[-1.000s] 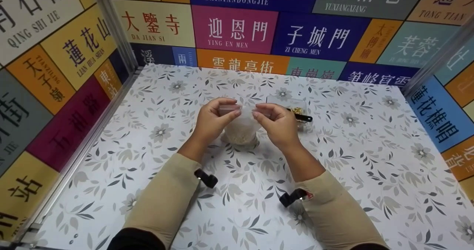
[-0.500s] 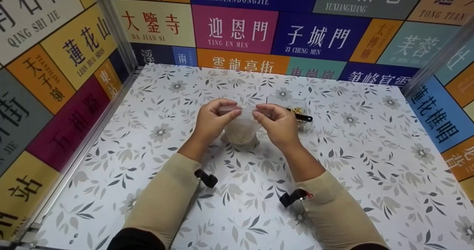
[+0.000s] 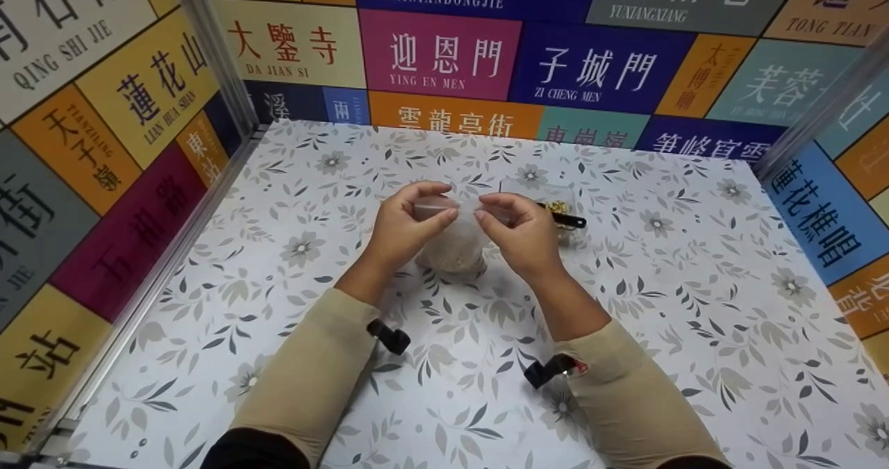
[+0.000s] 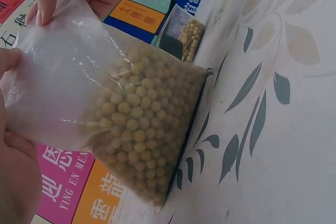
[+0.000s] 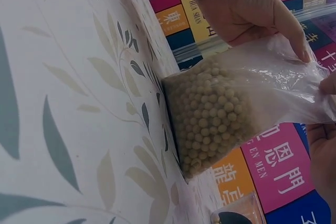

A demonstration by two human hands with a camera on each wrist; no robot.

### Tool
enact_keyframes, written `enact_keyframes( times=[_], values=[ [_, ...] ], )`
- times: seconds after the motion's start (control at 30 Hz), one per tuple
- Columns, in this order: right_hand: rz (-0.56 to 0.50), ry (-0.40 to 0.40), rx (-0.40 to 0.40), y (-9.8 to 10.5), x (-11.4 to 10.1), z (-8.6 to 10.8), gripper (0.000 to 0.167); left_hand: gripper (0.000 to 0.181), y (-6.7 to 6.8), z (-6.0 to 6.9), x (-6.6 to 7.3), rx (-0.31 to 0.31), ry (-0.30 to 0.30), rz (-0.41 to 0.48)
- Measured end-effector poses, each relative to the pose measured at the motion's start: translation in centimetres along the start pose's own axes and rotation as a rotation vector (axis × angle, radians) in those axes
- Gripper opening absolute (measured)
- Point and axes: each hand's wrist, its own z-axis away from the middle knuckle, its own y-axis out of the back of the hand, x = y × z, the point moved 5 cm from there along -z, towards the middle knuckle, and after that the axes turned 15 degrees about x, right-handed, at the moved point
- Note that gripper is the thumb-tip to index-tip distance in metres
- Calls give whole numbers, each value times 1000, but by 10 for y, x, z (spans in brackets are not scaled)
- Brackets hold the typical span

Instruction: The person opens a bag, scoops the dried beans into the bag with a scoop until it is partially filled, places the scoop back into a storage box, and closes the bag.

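Observation:
A clear plastic bag (image 3: 455,250) stands upright on the table, its lower part filled with round, pale yellow beans (image 4: 139,114) that look like soybeans. My left hand (image 3: 403,224) pinches the bag's top edge at the left between thumb and fingers. At the right side of that edge, my right hand (image 3: 524,231) pinches the film the same way. The upper part of the bag (image 5: 283,87) is bare film, creased between the hands. Fingers partly cover the rim in the head view.
Behind my right hand is a clear plastic box (image 3: 510,188) with yellow grains or beans (image 3: 558,208), partly hidden. A black handle (image 3: 571,221) sticks out over its side. The flower-patterned tabletop (image 3: 430,392) meets sign-printed walls (image 3: 444,52) at the back and sides.
My left hand has shifted slightly to the right, nearer the right hand, and its fingertips stand a little further apart. The right hand has hardly moved.

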Motion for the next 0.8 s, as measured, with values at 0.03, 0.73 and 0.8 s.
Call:
enact_keyframes(
  times=[0.03,0.73,0.8],
  values=[
    [-1,-6,-7,0,0,0,25,38,-1,0,0,-7,4,0],
    [19,21,-7,-5,-6,6,29,38,-8,4,6,11,-61,-52],
    [34,10,-4,-4,-4,5,30,35,-6,3,5,20,-62,-47]
  ],
)
